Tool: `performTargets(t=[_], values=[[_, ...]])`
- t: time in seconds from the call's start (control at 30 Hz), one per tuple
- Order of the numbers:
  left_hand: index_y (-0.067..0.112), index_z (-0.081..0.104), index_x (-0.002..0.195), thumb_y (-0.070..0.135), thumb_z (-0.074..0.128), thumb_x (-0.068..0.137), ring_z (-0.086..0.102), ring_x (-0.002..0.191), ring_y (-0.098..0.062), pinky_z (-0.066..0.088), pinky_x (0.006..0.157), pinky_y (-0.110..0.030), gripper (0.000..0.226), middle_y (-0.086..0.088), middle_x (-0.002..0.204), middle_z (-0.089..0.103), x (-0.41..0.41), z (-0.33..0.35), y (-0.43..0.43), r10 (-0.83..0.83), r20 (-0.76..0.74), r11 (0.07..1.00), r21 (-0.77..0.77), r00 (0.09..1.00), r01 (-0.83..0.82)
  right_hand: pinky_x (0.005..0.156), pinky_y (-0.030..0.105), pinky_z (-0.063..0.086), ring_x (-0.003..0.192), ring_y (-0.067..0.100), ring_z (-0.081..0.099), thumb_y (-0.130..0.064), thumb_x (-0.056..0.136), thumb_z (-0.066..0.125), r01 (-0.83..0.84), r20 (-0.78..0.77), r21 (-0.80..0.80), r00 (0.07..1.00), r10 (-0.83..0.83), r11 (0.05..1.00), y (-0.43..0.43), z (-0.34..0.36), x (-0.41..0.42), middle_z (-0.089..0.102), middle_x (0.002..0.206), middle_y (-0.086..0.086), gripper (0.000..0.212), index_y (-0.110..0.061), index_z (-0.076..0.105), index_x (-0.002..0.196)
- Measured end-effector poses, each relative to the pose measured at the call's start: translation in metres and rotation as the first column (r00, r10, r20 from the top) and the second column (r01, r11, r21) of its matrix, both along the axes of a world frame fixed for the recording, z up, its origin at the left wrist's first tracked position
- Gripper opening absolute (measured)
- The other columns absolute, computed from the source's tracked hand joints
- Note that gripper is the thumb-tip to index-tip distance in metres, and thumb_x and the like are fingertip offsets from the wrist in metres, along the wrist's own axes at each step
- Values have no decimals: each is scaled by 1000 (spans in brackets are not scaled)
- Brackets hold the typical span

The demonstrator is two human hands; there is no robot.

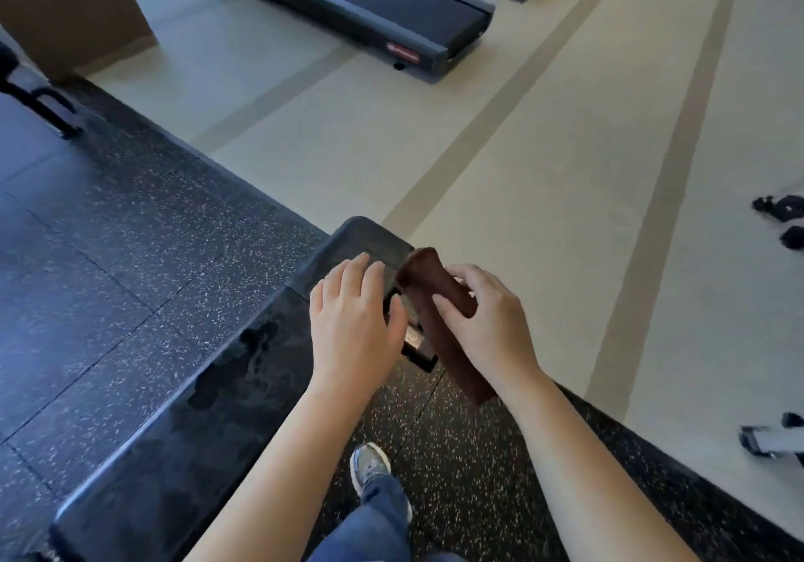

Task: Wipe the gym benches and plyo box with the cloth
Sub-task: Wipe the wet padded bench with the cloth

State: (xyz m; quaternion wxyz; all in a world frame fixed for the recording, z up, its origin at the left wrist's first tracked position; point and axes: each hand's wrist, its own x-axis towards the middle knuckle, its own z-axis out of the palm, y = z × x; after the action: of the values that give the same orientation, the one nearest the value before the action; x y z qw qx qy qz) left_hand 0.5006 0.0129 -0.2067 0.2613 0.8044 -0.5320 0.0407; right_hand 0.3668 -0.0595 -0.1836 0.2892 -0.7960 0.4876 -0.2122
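Brown cloth (439, 300): folded, pinched by the right hand (487, 326) beside the far end of the black gym bench (195, 387). Left hand (352, 322): fingers straight, flat over that end. Pad shows damp patches, so judged part-wiped. Plyo box unseen. Treadmill (370, 9) beyond.

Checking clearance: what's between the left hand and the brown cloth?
Head view: only a strip of the long black padded bench separates the left hand from the folded brown cloth.
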Motion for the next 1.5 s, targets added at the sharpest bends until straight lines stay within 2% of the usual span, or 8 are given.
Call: performTargets(t=[0.33,0.6,0.73,0.87,1.13,1.3,1.4,1.5], values=[[3,66,107,29,43,82,60,107,-34,46,90,-46,42,-15,116,64,24,-35,-71,231,7,969,88,973,-231,79,22,41,87,8,53,-21,83,65,-227,-6,48,974,228,973,-107,-35,42,59,97,-8,24,-20,60,106],[4,67,104,25,44,78,61,105,-32,48,87,-46,40,-14,115,65,17,-92,-138,454,-9,874,199,891,-443,79,22,40,89,11,54,-20,83,66,-483,-10,113,873,487,869,-196,-97,73,62,101,-3,27,-18,60,108],[4,68,102,24,42,78,62,103,-33,49,85,-48,41,-15,112,66,20,-156,-179,509,-48,844,225,860,-487,80,22,42,89,12,56,-20,82,67,-552,-18,91,831,555,829,-242,-158,94,62,100,-4,26,-20,61,107],[3,69,101,24,42,78,62,104,-34,50,85,-49,41,-15,112,66,33,-235,-199,516,-13,836,224,856,-501,81,20,39,88,8,52,-21,83,66,-576,-8,99,815,579,811,-268,-228,111,58,97,-9,27,-19,61,110],[3,68,102,25,41,79,61,104,-36,48,87,-50,42,-16,113,65,73,-393,-204,532,56,819,221,845,-530,71,6,38,81,4,55,-21,81,69,-647,85,151,762,642,747,-292,-369,150,58,83,-17,22,-25,63,102],[4,69,101,26,42,79,60,105,-35,46,89,-51,41,-15,114,65,83,-448,-210,539,67,824,163,840,-542,73,-1,34,82,2,53,-22,82,67,-714,36,87,699,714,695,-307,-417,169,58,88,-15,24,-24,62,106],[6,69,96,28,41,79,60,105,-35,44,91,-53,40,-14,113,66,85,-463,-213,571,29,816,82,820,-572,79,8,36,91,5,54,-24,84,64,-721,4,-50,692,722,691,-312,-440,175,60,100,-11,26,-23,60,110],[7,68,98,28,42,80,58,109,-33,41,95,-52,38,-12,114,65,82,-470,-212,565,75,824,5,822,-567,84,17,38,96,10,55,-26,85,63,-729,-23,-159,677,735,666,-313,-452,178,62,107,-5,28,-20,59,112]])
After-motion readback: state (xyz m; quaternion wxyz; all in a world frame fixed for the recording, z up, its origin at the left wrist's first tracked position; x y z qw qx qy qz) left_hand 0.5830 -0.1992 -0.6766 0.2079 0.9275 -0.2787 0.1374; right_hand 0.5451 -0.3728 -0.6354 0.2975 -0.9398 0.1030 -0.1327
